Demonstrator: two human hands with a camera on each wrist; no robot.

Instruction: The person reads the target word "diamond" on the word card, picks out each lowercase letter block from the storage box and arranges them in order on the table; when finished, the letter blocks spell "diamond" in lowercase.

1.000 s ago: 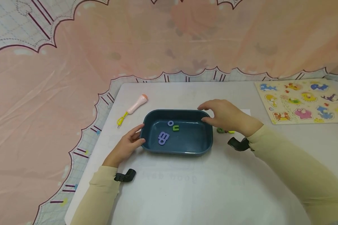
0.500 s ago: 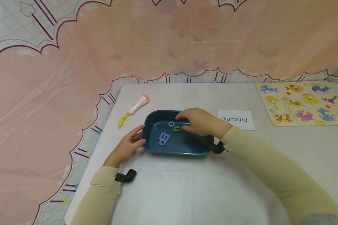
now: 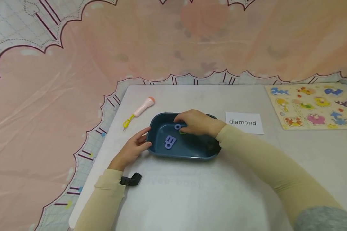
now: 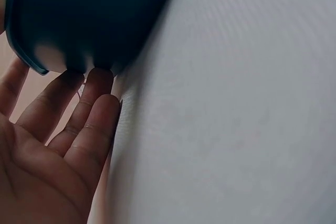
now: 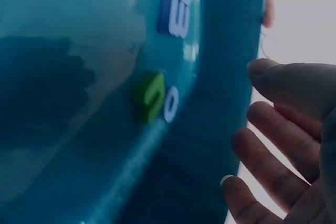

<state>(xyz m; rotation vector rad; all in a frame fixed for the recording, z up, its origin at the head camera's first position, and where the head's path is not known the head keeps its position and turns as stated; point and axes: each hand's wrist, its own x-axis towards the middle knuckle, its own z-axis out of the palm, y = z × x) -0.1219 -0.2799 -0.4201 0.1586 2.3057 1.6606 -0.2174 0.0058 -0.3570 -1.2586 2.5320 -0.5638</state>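
A dark blue-green tray (image 3: pixel 188 150) lies on the white table. At its left end my left hand (image 3: pixel 129 149) rests with its fingers fairly straight against the outer wall; the left wrist view shows these fingertips (image 4: pixel 100 77) on the tray side. My right hand (image 3: pixel 197 123) reaches in over the far side, thumb and forefinger apart. Close at its fingertips are a purple letter o (image 3: pixel 177 127) and a green letter n (image 5: pixel 151 97), partly covered by the thumb in the head view. In the tray's left half lie a purple m (image 3: pixel 171 140) and another purple letter (image 3: pixel 168 145), side by side.
A white card printed "diamond" (image 3: pixel 244 123) lies right of the tray, near the right forearm. Farther back on the right is an animal puzzle board (image 3: pixel 316 107). A pink-handled tool with a yellow end (image 3: pixel 143 107) lies behind the tray on the left.
My right hand has moved left from the tray's right end to over the o and n. The card has come into full view; small letters beside the tray are now hidden. My left hand stays.
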